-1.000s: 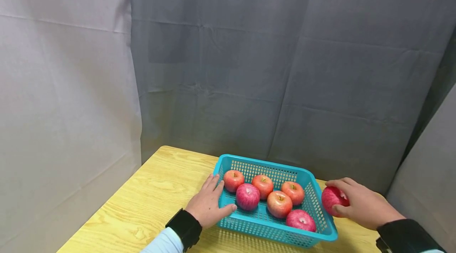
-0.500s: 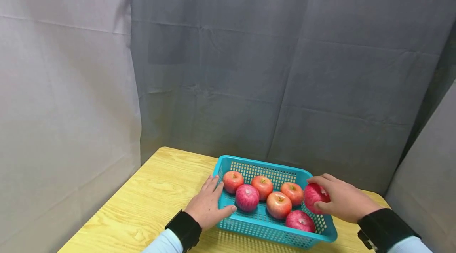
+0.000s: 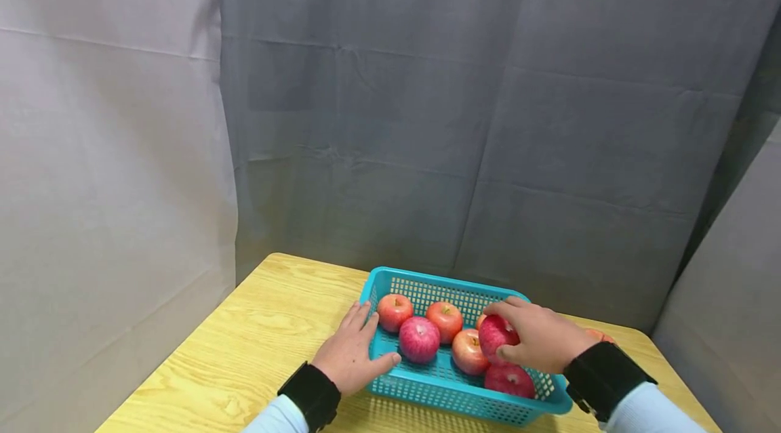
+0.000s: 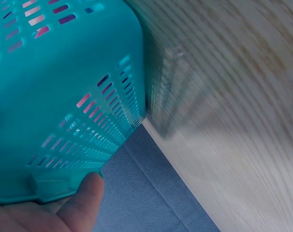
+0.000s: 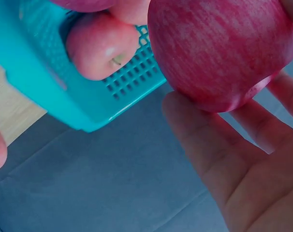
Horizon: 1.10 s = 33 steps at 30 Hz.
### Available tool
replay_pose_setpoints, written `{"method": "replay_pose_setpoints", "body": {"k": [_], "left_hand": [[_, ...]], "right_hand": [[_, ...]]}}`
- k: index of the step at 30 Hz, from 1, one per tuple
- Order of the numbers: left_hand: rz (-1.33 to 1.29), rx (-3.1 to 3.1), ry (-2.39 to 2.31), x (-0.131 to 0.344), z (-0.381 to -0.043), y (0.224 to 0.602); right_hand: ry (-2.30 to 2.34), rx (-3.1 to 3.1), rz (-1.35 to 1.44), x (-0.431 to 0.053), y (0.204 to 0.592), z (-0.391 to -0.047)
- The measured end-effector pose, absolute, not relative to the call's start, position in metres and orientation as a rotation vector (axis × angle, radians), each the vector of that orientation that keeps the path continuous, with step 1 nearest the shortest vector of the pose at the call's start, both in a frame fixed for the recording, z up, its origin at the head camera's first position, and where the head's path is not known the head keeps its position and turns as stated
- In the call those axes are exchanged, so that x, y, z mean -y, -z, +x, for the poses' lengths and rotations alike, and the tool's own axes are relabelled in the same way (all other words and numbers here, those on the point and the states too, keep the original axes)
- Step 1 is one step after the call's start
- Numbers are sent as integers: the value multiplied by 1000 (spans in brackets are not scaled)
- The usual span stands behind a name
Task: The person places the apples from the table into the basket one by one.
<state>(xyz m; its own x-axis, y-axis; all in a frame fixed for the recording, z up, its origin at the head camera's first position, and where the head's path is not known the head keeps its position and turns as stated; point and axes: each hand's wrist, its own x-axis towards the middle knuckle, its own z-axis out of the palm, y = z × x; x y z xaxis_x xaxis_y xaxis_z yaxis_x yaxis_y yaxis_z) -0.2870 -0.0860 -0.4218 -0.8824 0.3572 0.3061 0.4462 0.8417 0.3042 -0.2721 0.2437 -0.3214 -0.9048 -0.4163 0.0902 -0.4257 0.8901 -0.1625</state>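
Observation:
My right hand grips a dark red apple between thumb and fingers, over the right half of a turquoise plastic basket. In the right wrist view, that apple is seen close up with the fingertips along its side. Several apples lie in the basket, among them a dark red one at left and another dark red one at the near right. An orange-red apple is partly hidden by my right hand in the head view. My left hand rests on the basket's left rim, fingers straight and spread.
The basket stands on a yellow wood-grain table. Another apple lies on the table right of the basket, mostly behind my right wrist. A grey curtain hangs behind, with pale cloth on the left.
My right hand has carried the dark red apple leftward, from beyond the basket's right rim to over the apples inside. An apple on the table at right has come into view. My left hand stays put.

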Motion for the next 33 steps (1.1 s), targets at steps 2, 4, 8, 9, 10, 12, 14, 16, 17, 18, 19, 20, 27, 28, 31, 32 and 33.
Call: {"method": "replay_pose_setpoints", "body": {"k": [2,4,8,9,10,12,14,16,17,18,19,20,27,28,31,32,33], "left_hand": [[-619,2783,545,87,-287,421],[-620,2788,544,87,-287,422],[-617,2784,537,87,-287,423],[-616,2782,536,87,-287,422],[-618,2779,534,87,-287,422],[-617,2776,532,86,-288,421],[-615,2777,530,86,-288,420],[-609,2783,527,86,-287,420],[-605,2785,526,86,-287,421],[-602,2787,527,87,-287,421],[-601,2789,526,86,-286,422],[-599,2791,528,86,-286,422],[-602,2799,523,87,-286,423],[-603,2799,521,87,-286,423],[-601,2798,517,87,-287,423],[-601,2797,518,87,-287,424],[-602,2796,518,87,-287,424]], "right_hand": [[-260,2991,687,-239,323,-273],[-263,2995,686,-234,325,-273],[-264,2985,719,-225,326,-272],[-266,2982,732,-223,326,-272],[-260,2975,749,-221,326,-272],[-236,2966,773,-218,326,-272],[-195,2959,791,-215,328,-274],[-183,2968,804,-211,330,-275],[-179,2979,801,-209,332,-276],[-189,2994,804,-207,334,-277],[-206,3007,813,-205,335,-278],[-227,3021,821,-203,337,-278],[-249,3011,922,-193,344,-281],[-242,3007,932,-192,344,-282],[-220,3009,960,-190,346,-283],[-209,3014,967,-189,347,-284],[-199,3021,974,-188,349,-285]]}}
